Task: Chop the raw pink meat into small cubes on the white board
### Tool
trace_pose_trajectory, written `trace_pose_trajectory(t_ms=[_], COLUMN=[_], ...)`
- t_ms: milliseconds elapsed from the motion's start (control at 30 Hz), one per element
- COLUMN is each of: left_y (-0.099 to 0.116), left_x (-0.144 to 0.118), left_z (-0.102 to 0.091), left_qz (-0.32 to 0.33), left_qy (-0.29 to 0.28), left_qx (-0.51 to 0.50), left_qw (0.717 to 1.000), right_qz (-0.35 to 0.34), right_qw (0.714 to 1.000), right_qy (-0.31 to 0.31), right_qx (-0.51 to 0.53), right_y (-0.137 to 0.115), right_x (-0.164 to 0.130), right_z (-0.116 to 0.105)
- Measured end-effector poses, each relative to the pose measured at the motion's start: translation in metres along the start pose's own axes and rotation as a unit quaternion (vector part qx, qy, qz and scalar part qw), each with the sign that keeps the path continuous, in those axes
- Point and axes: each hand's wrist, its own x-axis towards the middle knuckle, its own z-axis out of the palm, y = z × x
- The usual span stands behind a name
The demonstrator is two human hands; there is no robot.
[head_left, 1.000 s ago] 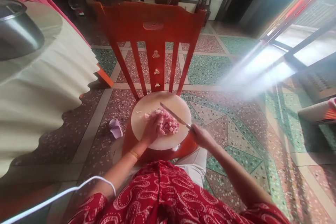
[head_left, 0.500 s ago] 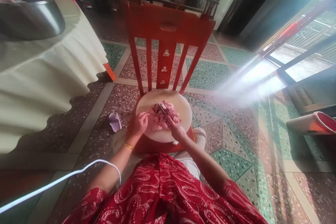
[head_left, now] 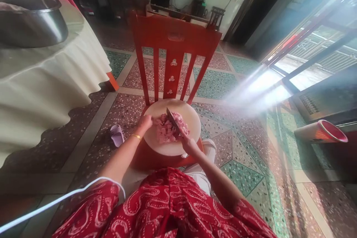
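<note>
A round cutting board [head_left: 192,126] sits on the seat of a red chair [head_left: 173,41]. A heap of pink diced meat [head_left: 167,132] lies at the board's centre, between the two hands. The right hand [head_left: 189,143], at the near right edge of the heap, is closed around the handle of a knife [head_left: 173,121] (blade angled far-left over the meat). The left hand [head_left: 145,122] rests at the board's left edge, fingers curled, just beside the heap; whether it touches the meat cannot be told. A metal pot [head_left: 30,18] stands on a cloth-covered table [head_left: 50,78], far left.
</note>
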Motion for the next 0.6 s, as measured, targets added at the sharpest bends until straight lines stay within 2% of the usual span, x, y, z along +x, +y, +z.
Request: trace_pose_trajectory(t_ms=[33, 100, 167, 200, 233, 300, 333, 400, 467, 533, 600], left_y=[0.007, 0.027, 0.054, 0.067, 0.079, 0.093, 0.095, 0.09, 0.078, 0.066, 0.06], left_x=[-0.002, -0.007, -0.017, -0.024, -0.031, -0.045, -0.051, -0.062, -0.07, -0.075, -0.08], left_z=[-0.004, -0.013, -0.018, -0.018, -0.017, -0.012, -0.01, -0.005, -0.001, 0.002, 0.005], left_qz=[-0.005, -0.003, 0.044, 0.08, 0.123, 0.193, 0.191, 0.154, 0.127, 0.093, 0.04], left_qy=[0.001, 0.017, 0.05, 0.047, 0.031, -0.013, -0.003, 0.041, 0.071, 0.071, 0.072], left_qx=[-0.01, -0.063, -0.102, -0.111, -0.11, -0.093, -0.087, -0.091, -0.107, -0.133, -0.167], left_qw=[1.0, 0.998, 0.993, 0.989, 0.986, 0.977, 0.978, 0.983, 0.984, 0.984, 0.983], right_qz=[0.004, -0.005, -0.024, -0.034, -0.043, -0.058, -0.06, -0.044, -0.002, 0.005, -0.032], right_qw=[1.0, 0.999, 0.992, 0.987, 0.98, 0.971, 0.972, 0.989, 0.998, 0.999, 0.997], right_qy=[0.002, 0.048, 0.113, 0.149, 0.181, 0.215, 0.21, 0.117, 0.037, 0.021, 0.063], right_qx=[0.003, 0.021, 0.046, 0.056, 0.067, 0.081, 0.085, 0.074, 0.052, 0.039, 0.042], right_y=[0.001, -0.004, -0.015, -0.02, -0.022, -0.02, -0.015, -0.003, 0.005, 0.0, -0.014], right_x=[-0.003, -0.009, -0.011, -0.009, -0.007, -0.001, 0.002, 0.005, 0.002, -0.003, -0.007], right_z=[-0.004, -0.023, -0.044, -0.051, -0.052, -0.041, -0.031, -0.01, -0.002, -0.013, -0.032])
